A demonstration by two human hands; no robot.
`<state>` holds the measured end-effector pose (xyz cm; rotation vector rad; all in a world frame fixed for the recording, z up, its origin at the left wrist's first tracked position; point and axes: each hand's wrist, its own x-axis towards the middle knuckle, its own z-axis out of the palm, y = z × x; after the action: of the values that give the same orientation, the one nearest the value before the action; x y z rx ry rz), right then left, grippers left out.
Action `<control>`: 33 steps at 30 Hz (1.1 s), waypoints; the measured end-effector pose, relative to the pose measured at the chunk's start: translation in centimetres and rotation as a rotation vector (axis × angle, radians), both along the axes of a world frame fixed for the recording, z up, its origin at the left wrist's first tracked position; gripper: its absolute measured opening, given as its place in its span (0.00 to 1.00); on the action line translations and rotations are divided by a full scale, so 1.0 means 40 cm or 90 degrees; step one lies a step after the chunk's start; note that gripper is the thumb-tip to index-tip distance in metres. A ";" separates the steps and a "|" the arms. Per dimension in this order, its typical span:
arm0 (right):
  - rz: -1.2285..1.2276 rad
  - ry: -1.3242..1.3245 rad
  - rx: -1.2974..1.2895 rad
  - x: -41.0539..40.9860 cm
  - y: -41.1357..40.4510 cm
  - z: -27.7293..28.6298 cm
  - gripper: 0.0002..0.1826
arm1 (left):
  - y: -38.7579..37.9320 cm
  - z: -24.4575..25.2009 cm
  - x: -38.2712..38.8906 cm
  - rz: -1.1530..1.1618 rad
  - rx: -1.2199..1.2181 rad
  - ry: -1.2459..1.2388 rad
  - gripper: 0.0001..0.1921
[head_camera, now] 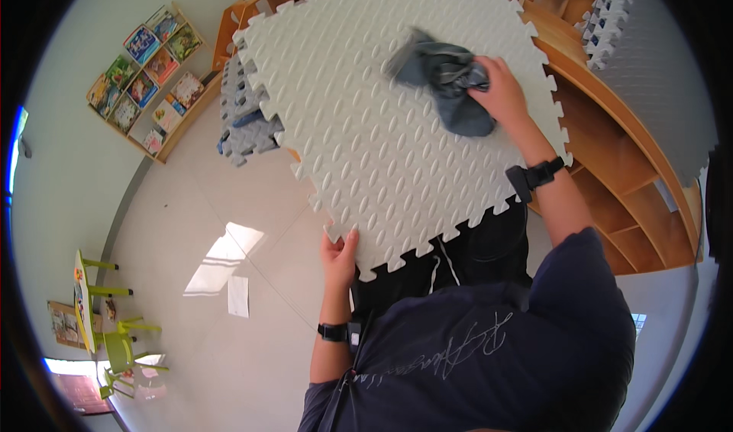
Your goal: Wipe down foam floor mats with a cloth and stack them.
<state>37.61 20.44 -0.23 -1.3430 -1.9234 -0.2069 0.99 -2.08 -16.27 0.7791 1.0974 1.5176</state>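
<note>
A white interlocking foam floor mat [395, 146] with toothed edges and raised oval bumps lies before me, tilted in the view. My left hand [339, 254] grips its near left corner, thumb on top and fingers beneath. My right hand [501, 91] is over the mat's right half and holds a bunched grey-blue cloth [458, 88]. The cloth touches or hangs just above the bumpy face; its far left end is blurred. What bears the mat from below is mostly hidden.
Grey foam mats [252, 128] are stacked at the left, more [658, 88] at the upper right. A curved wooden shelf unit [607, 146] runs along the right. A book rack [152, 83] stands by the wall; a small table [84, 300] and green chair [118, 352] are at lower left.
</note>
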 end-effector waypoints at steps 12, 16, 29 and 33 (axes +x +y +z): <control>-0.001 -0.089 -0.026 0.034 -0.145 -0.023 0.45 | 0.170 0.218 -0.041 0.124 -0.070 0.119 0.28; 0.193 -0.117 -0.095 -0.147 -0.193 -0.076 0.34 | 0.218 0.114 -0.019 0.179 -0.004 0.237 0.25; -0.003 0.052 -0.083 -0.435 0.189 0.119 0.25 | 0.192 0.075 0.025 0.254 0.108 0.313 0.13; 0.354 -0.111 -0.174 -0.471 -0.079 -0.048 0.25 | 0.195 0.064 0.050 0.272 0.146 0.234 0.17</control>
<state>18.76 17.27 -2.17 -0.9203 -2.4594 0.2294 2.99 5.73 -13.73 1.0599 1.4452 1.9333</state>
